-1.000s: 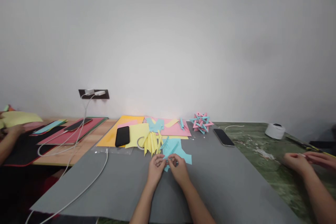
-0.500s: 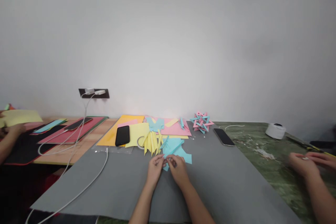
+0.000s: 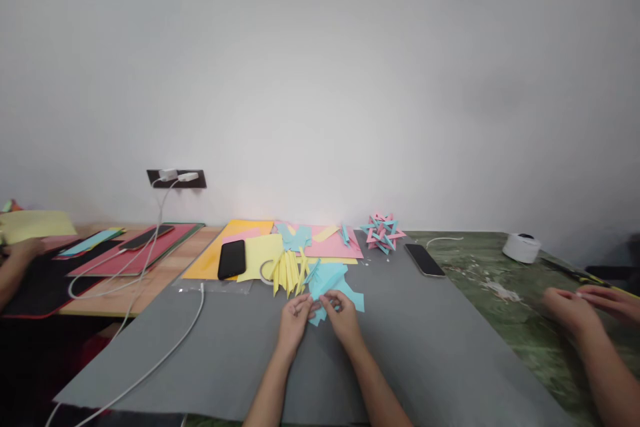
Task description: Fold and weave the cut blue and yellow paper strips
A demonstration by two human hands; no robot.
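My left hand [image 3: 295, 317] and my right hand [image 3: 341, 312] meet at the middle of the grey sheet, fingertips pinched together on a piece of blue paper [image 3: 327, 283]. Fingers partly cover the held piece, so its exact shape is hard to make out. More blue paper [image 3: 354, 299] lies flat just beyond and under my hands. Folded yellow paper strips [image 3: 287, 271] are bunched beside it on the left, near a pale ring-shaped thing [image 3: 265, 271]. Behind to the right stands a pink and blue folded-paper star ball [image 3: 383, 233].
A black phone [image 3: 232, 259] lies on yellow paper, another phone [image 3: 424, 259] at right. A white cable [image 3: 185, 333] crosses the grey sheet [image 3: 400, 360]. Co-workers' hands show at far left [image 3: 23, 257] and far right [image 3: 575, 310]. A white roll [image 3: 521, 248] sits on the green table.
The blue paper at my fingertips now shows as a wider, flatter face than the narrow folded strip before. My hands stay in nearly the same place. The view has shifted slightly.
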